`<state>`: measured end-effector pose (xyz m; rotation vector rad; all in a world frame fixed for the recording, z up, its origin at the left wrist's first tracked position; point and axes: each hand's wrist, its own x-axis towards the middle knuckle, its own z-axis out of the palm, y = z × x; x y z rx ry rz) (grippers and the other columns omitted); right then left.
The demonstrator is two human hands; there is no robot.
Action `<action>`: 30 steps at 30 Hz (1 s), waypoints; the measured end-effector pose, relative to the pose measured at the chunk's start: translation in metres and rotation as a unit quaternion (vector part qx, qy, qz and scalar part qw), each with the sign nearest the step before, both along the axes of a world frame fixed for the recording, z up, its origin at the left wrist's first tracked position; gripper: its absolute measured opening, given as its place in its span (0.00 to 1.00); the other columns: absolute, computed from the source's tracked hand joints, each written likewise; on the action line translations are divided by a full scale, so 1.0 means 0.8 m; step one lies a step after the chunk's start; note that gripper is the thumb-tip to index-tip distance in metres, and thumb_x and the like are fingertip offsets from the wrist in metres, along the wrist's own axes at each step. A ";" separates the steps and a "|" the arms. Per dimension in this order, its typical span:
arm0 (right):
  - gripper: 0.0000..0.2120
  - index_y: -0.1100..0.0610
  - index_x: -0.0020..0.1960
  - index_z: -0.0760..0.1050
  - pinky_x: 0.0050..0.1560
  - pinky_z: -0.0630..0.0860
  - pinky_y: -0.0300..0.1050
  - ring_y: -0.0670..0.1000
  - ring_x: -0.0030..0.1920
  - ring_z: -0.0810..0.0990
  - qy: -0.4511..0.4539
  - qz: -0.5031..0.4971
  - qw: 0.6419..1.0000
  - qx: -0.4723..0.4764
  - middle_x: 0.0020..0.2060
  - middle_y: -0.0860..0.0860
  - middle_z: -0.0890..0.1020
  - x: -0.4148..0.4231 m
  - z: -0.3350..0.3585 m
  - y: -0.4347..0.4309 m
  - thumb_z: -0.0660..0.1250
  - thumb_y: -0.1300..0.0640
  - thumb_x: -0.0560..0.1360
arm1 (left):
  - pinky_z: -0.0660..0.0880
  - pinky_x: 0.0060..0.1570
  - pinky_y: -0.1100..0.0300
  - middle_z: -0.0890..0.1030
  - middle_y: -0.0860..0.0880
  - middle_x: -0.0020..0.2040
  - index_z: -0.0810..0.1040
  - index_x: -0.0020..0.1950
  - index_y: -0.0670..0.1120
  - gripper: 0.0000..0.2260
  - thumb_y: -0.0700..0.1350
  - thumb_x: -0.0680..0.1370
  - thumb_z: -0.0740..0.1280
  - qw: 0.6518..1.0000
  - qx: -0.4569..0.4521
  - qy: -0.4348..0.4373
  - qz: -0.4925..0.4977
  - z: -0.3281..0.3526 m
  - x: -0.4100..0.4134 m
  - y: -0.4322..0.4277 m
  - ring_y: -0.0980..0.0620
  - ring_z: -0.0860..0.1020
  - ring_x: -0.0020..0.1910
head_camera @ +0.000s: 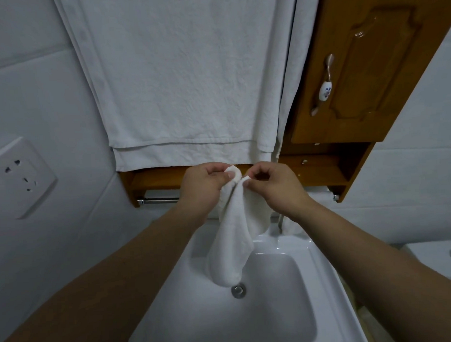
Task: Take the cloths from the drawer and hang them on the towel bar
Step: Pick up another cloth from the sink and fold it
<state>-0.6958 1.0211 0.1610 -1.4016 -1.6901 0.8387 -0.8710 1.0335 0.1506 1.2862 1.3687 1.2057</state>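
A small white cloth point(232, 244) hangs bunched from both my hands over the sink. My left hand point(204, 184) pinches its upper edge between thumb and fingers. My right hand point(271, 184) pinches the same edge just to the right, and the two hands almost touch. Behind my hands runs the chrome towel bar point(159, 200), mounted under a wooden shelf; its middle is hidden by my hands and the cloth. Another white cloth point(319, 193) seems to lie over the bar's right end. The drawer is out of sight.
A large white towel point(185, 82) hangs on the wall above the shelf. A wooden cabinet point(364, 63) with a ceramic handle stands at the upper right. The white sink point(275, 309) lies below, its drain under the cloth. A wall socket point(20, 178) is at the left.
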 end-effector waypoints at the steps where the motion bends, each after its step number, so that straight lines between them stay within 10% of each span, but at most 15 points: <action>1: 0.01 0.52 0.45 0.82 0.47 0.77 0.44 0.49 0.45 0.81 -0.011 0.005 1.000 0.003 0.42 0.49 0.83 0.007 -0.004 -0.003 0.72 0.57 0.75 | 0.80 0.56 0.50 0.86 0.53 0.47 0.84 0.47 0.53 0.05 0.43 0.75 0.73 1.000 -0.004 -0.009 0.021 0.001 -0.006 0.004 0.52 0.83 0.50; 7: 0.13 0.58 0.41 0.82 0.43 0.76 0.57 0.57 0.35 0.79 0.032 -0.013 0.996 -0.080 0.31 0.57 0.81 0.050 -0.025 -0.005 0.61 0.61 0.79 | 0.81 0.54 0.54 0.86 0.52 0.47 0.84 0.45 0.54 0.05 0.43 0.74 0.74 0.996 0.009 -0.015 0.086 0.014 -0.035 0.018 0.53 0.83 0.50; 11: 0.09 0.49 0.56 0.81 0.54 0.78 0.48 0.47 0.50 0.82 0.004 0.021 0.999 -0.045 0.48 0.46 0.84 0.040 -0.012 0.001 0.71 0.52 0.76 | 0.74 0.43 0.74 0.84 0.59 0.42 0.86 0.48 0.52 0.04 0.44 0.75 0.74 0.992 0.071 0.107 -0.002 0.020 0.004 -0.004 0.65 0.81 0.42; 18: 0.16 0.51 0.61 0.81 0.64 0.76 0.56 0.51 0.57 0.83 0.039 0.172 0.983 -0.058 0.53 0.50 0.86 0.023 0.019 0.001 0.74 0.54 0.74 | 0.75 0.43 0.70 0.85 0.57 0.43 0.86 0.50 0.53 0.08 0.46 0.72 0.76 0.975 0.106 0.181 -0.072 0.030 0.022 -0.010 0.61 0.82 0.44; 22: 0.07 0.50 0.53 0.84 0.46 0.75 0.38 0.39 0.43 0.82 -0.069 0.168 0.983 -0.010 0.41 0.41 0.85 0.020 0.025 0.001 0.73 0.54 0.75 | 0.74 0.41 0.65 0.85 0.55 0.40 0.85 0.44 0.54 0.05 0.47 0.70 0.78 0.978 0.085 0.170 -0.092 0.025 0.016 -0.006 0.58 0.83 0.43; 30: 0.11 0.54 0.42 0.81 0.29 0.63 0.37 0.42 0.29 0.72 -0.257 0.141 0.955 0.040 0.29 0.48 0.77 0.013 0.034 0.001 0.72 0.46 0.75 | 0.73 0.35 0.64 0.84 0.49 0.36 0.79 0.45 0.50 0.11 0.49 0.69 0.79 0.986 0.027 0.126 -0.109 0.013 0.007 -0.003 0.57 0.79 0.33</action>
